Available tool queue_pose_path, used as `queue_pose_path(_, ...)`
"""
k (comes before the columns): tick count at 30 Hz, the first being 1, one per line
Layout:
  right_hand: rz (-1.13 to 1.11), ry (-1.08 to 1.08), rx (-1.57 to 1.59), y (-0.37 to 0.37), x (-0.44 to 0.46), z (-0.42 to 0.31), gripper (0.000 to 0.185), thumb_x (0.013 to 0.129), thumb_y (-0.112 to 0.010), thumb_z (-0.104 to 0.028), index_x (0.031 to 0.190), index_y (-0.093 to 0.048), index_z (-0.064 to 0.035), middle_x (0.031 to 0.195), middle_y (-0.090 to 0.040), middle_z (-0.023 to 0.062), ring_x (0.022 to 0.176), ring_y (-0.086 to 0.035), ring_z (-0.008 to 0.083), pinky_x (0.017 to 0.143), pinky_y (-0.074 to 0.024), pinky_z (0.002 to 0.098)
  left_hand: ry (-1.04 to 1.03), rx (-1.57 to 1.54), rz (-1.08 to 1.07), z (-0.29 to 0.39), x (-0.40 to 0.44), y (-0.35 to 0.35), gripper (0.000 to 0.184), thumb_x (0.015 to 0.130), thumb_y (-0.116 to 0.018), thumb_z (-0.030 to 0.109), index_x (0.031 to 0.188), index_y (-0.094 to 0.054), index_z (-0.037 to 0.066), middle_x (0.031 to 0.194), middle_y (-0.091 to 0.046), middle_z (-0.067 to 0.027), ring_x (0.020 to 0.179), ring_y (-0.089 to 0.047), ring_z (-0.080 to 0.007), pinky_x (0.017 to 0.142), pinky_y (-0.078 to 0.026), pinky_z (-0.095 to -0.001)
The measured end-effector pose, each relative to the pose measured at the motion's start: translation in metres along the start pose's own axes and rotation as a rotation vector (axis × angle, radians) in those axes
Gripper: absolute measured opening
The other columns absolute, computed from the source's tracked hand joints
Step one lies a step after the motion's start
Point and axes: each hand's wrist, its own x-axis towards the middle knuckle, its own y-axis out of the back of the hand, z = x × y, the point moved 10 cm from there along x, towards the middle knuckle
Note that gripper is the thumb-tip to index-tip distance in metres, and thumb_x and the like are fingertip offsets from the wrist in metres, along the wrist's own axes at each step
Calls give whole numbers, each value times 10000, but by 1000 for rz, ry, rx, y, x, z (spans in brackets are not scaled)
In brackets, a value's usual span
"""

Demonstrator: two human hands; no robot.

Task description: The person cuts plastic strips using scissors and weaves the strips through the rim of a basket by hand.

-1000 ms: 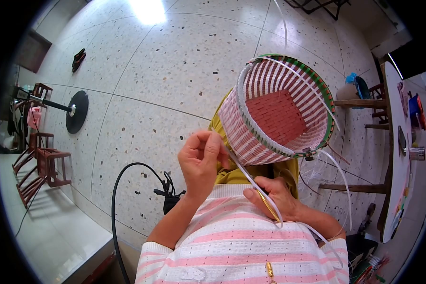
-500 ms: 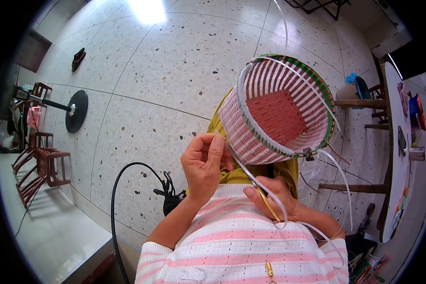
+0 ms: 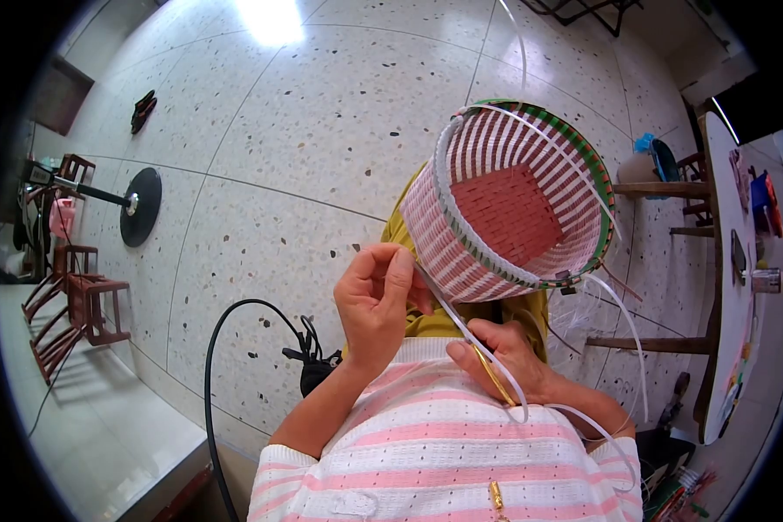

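My left hand (image 3: 372,300) is closed in a pinch on one end of a white plastic strip (image 3: 450,311), in front of the basket's near left side. From there the strip slants down past my right hand (image 3: 515,358) and loops over the striped top. My right hand is closed round a slim gold-coloured tool (image 3: 494,376), whose working end is hidden by the fingers and strip. A woven basket (image 3: 435,235) in pink and white, with a red base, leans tilted against my legs. Its rim is part white-wrapped, part green.
Loose strip ends (image 3: 628,313) hang off the basket's right side. To the right stands a table (image 3: 720,261) with a metal cup (image 3: 766,280). A black cable (image 3: 209,365), a stand with a round base (image 3: 141,207) and brown chairs (image 3: 87,309) are at left.
The strip by my right hand has shifted slightly, its loop lying a little further right and lower. Both hands keep nearly the same place and grip.
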Motion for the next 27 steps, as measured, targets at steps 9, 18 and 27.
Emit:
queue_pose_path(9, 9, 33, -49, 1, -1, -4, 460, 900, -668, -384, 713, -566, 23, 516, -459, 81, 519, -395, 99, 458, -374, 327, -39, 13, -38, 3, -1, -3, 121, 987, -539, 104, 956, -573, -8, 707, -624, -63, 523, -592, -116, 487, -496, -235)
queue_pose_path(18, 21, 42, -24, 1, -1, -8, 452, 913, -659, -371, 703, -563, 17, 513, -463, 67, 520, -404, 92, 453, -377, 330, 3, -28, -56, 1, -2, -3, 121, 989, -539, 105, 978, -570, -12, 738, -622, -75, 553, -604, -132, 511, -509, -245)
queue_pose_path(27, -6, -19, -83, -2, -2, 8, 432, 904, -675, -355, 698, -537, 0, 555, -516, 90, 532, -457, 108, 484, -396, 318, 75, -58, -82, -4, -1, -2, 126, 990, -530, 96, 1030, -552, -21, 804, -618, -86, 605, -611, -140, 553, -529, -255)
